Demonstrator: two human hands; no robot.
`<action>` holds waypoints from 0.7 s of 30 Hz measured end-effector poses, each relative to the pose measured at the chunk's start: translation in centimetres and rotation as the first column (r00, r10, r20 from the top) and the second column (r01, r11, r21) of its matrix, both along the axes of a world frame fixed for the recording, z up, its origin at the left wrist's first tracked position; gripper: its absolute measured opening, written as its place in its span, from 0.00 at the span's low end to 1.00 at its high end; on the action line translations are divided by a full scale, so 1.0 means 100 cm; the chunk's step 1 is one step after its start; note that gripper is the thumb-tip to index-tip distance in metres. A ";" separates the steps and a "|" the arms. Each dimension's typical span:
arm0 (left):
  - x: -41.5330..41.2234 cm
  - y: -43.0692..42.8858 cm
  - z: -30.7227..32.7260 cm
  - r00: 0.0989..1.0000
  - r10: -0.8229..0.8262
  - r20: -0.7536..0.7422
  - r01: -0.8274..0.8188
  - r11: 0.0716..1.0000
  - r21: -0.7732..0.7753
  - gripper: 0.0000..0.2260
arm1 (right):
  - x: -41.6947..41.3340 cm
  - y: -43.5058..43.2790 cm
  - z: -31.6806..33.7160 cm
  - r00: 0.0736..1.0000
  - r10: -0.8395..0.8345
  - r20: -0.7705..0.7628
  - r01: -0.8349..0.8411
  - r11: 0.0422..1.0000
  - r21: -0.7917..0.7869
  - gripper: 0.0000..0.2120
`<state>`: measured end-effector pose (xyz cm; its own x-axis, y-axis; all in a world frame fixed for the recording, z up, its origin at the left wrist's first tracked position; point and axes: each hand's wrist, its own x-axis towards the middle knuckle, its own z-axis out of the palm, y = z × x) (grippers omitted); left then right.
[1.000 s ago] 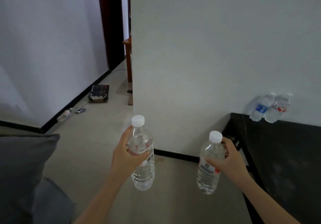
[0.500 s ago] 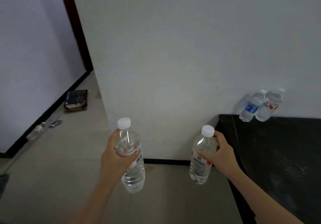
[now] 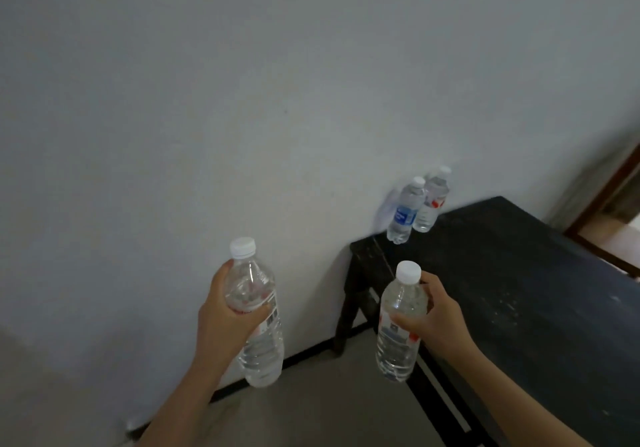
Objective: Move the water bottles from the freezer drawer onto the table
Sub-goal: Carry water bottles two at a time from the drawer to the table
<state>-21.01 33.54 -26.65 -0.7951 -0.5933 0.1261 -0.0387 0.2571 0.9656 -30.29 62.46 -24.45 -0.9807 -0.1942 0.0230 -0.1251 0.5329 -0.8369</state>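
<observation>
Head view: a plain pale wall (image 3: 277, 100) fills most of the frame, with grey floor (image 3: 329, 398) below it and a dark table (image 3: 519, 290) standing against the wall at the right. Two water bottles already stand upright at the table's far corner by the wall, a blue-labelled bottle (image 3: 404, 212) and, just beside it, a red-labelled bottle (image 3: 433, 204). The freezer drawer is not in view.

The left hand (image 3: 225, 322) has its fingers curled round the upper body of the left bottle (image 3: 263, 353), which is capped, tilted a little and held over the floor to the left of the table. The right hand (image 3: 438, 322) has its fingers wrapped round the shoulder of the right bottle (image 3: 398, 342), also capped, held in the air near the table's front corner.

The step in hand looks like the carry: both bottles are out of the drawer and not yet set down. The next move probably calls for bringing each bottle over the table top, lowering it onto its base on a free patch near the two standing ones without knocking them, then letting go. The right bottle is nearer and could go down first.
</observation>
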 end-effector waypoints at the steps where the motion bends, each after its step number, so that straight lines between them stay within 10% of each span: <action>1: -0.019 -0.002 0.002 1.000 -0.027 -0.004 0.027 1.000 -0.005 0.36 | -0.009 0.002 0.003 0.999 -0.042 0.000 0.042 0.999 0.003 0.32; 21: -0.218 0.097 -0.010 0.854 -0.518 -0.053 0.518 0.855 -0.022 0.35 | -0.039 0.081 -0.008 0.716 -0.696 0.058 0.695 0.718 0.047 0.33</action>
